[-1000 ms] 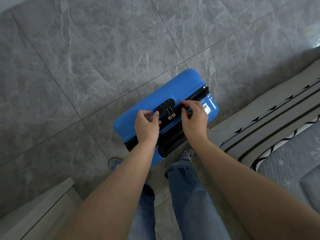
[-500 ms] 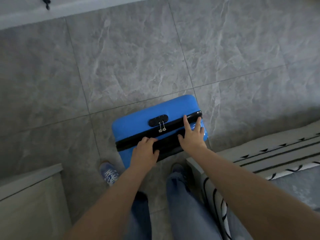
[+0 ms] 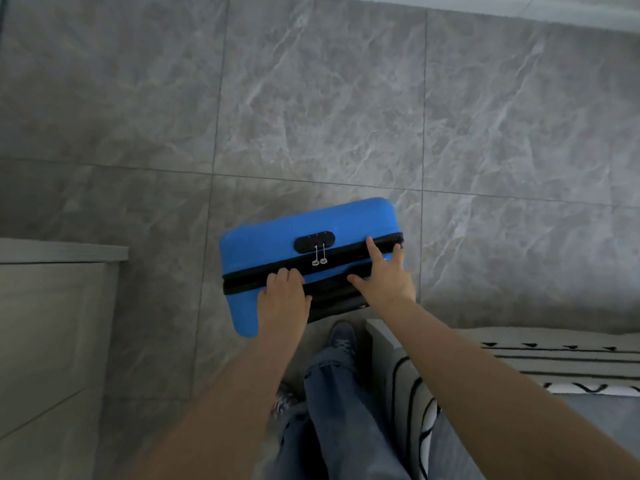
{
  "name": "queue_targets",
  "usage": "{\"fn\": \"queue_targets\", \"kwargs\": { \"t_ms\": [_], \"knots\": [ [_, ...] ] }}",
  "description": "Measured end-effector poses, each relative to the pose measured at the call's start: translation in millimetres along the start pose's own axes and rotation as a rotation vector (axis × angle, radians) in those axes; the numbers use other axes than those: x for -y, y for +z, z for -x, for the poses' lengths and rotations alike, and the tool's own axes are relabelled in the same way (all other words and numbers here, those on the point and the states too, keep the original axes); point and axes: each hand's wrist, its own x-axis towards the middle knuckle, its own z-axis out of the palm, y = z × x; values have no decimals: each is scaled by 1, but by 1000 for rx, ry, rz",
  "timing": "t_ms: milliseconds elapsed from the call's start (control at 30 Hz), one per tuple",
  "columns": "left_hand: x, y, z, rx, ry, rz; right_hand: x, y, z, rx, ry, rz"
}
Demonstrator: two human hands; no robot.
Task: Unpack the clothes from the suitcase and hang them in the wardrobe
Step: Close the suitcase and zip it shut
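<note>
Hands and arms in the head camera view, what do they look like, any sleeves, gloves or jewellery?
Both forearms are bare as far as the frame shows, with no sleeves in view. The left hand and right hand wear no gloves, and no rings, watch or bracelets are visible.

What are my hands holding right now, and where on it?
The blue suitcase, at its upper side: left hand grips near the black zip band; right hand rests on it with spread fingers.

Grey marble-tile floor point(image 3: 346, 98); blue suitcase point(image 3: 277, 244) standing on it, zipped shut.
</note>
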Motion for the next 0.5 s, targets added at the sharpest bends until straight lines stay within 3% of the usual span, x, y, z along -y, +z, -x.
{"fn": "queue_targets", "kwargs": {
  "t_ms": [267, 500],
  "knots": [
    [130, 8, 56, -170, -201, 59, 105, 66, 55, -34, -204, 260],
    [208, 15, 122, -207, -417, 161, 180, 108, 94, -27, -475, 406]
  ]
}}
